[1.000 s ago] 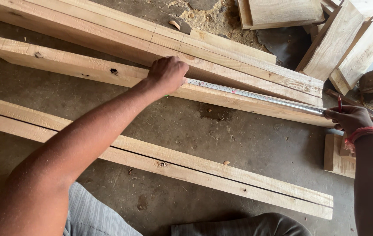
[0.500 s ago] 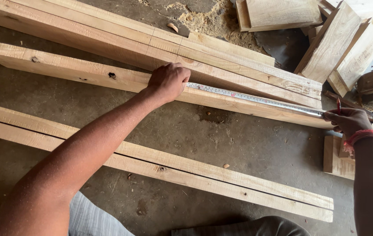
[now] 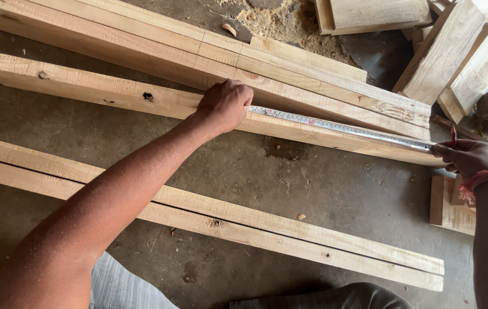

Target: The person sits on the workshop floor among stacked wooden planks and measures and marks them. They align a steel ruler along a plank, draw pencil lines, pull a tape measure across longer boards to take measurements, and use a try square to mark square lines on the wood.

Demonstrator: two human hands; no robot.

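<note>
Pale, rough-sawn wooden plank point(image 3: 112, 91), matt, knotted and holed, under the left hand point(image 3: 224, 106). Along it, thin silvery metal measuring tape point(image 3: 341, 127), faintly glossy, printed with fine marks. In the right hand point(image 3: 467, 160), slim red pencil point(image 3: 453, 137); around that wrist, red woven thread band point(image 3: 487, 180). Nearer, long raw-wood slats point(image 3: 289, 234), dry and splintery at the edges. Below all, grey concrete floor point(image 3: 324, 189), matt, stained and gritty. Beyond, heap of pale fluffy sawdust point(image 3: 278, 20). Stacked unfinished wooden blocks point(image 3: 455, 51), coarse-grained.
</note>
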